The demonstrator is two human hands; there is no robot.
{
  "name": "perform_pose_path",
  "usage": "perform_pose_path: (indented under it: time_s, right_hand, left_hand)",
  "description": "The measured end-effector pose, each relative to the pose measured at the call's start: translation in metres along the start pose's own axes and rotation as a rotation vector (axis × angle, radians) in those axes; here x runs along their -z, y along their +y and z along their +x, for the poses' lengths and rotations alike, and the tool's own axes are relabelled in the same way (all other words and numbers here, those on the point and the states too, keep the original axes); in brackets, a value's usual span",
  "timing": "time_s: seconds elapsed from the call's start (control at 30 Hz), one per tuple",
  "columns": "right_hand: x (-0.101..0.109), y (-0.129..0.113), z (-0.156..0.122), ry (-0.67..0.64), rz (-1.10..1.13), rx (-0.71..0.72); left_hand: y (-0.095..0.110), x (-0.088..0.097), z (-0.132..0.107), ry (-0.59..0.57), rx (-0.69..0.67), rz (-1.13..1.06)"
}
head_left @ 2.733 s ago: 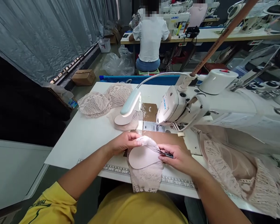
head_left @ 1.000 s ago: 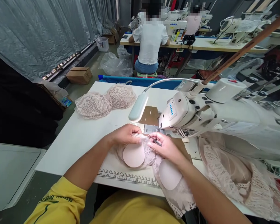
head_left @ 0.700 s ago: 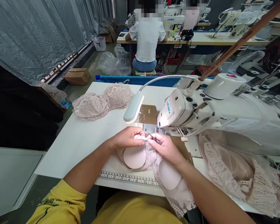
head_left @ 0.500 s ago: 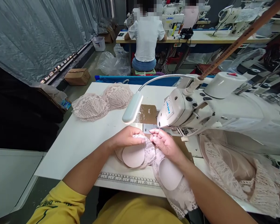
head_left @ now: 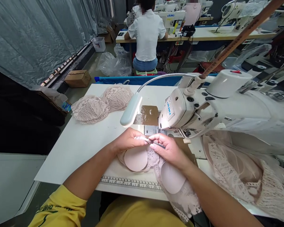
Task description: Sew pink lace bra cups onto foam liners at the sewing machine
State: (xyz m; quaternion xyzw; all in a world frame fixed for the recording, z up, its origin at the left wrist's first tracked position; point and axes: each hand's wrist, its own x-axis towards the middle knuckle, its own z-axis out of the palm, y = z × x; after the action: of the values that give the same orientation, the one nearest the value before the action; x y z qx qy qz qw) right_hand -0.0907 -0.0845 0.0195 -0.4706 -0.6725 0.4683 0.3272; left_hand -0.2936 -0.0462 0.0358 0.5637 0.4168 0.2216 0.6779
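A broad white table (head_left: pixel 72 143) carries it all, and planted on it, our landmark, is the long white JUKI-marked sewing machine (head_left: pixel 246 107). Tucked under and in front of the machine's arm, there's a rumpled heap of beige lace and mesh (head_left: pixel 241 167). Nearer the person than the machine's head comes the piece in play: a pale pink floral-lace strip (head_left: pixel 154 158), its far end drooping over the table edge on the side away from the machine. Left of the machine, well apart from the hands, lies a pair of beige lace-covered cups (head_left: pixel 92 108). Two smooth, pinkish-white rounded pads (head_left: pixel 135 158) show against the pink strip, one beneath each hand.

Handling, then: this lace looks feather-light, limp and easily snagged, the pads a touch firmer and smoother; the doubled top edge seems the safest hold, fingers clear of the open holes.

Now the hands, almost meeting just before the machine's needle area! The left hand (head_left: pixel 130 138) has thumb and fingers closed, pinching that top lace edge. The right hand (head_left: pixel 167 148) curls tight around a slim, dark metal hand tool (head_left: pixel 159 145), tip right at the lace; whether its blades are apart, I can't tell.
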Motion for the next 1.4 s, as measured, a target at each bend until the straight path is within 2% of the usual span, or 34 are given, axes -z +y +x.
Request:
perform_pose_path:
  time_s: [0.2,0.3,0.47,0.67,0.87,0.97,1.1,1.2,1.4]
  right_hand:
    - [-0.004,-0.007,0.001,0.042,0.001,0.016]
    - [-0.004,-0.003,0.002,0.069,0.018,0.013]
    - [-0.007,0.001,0.004,-0.031,0.191,-0.076]
    - [-0.004,-0.007,0.003,-0.016,0.157,-0.191]
    - [-0.004,-0.002,0.001,-0.034,0.186,-0.209]
    - [-0.005,0.000,0.001,-0.027,0.173,-0.191]
    - [-0.007,0.001,0.001,-0.004,0.137,-0.170]
    - [-0.005,0.005,0.001,-0.004,0.071,-0.122]
    - [0.006,0.019,0.002,-0.070,0.192,-0.074]
  left_hand:
    - [-0.003,0.000,0.000,-0.083,-0.036,0.029]
    - [-0.003,0.000,0.000,-0.080,-0.047,0.071]
    - [-0.005,0.002,0.002,-0.099,-0.062,0.138]
    - [-0.003,0.029,0.001,-0.179,-0.035,0.271]
    - [0.004,0.048,-0.006,-0.141,-0.056,0.318]
    - [0.004,0.043,-0.006,-0.178,-0.059,0.306]
    - [0.000,0.022,-0.001,-0.068,-0.094,0.333]
    - [-0.003,0.009,0.002,-0.033,-0.059,0.290]
    - [-0.003,0.010,0.001,-0.082,0.018,0.138]
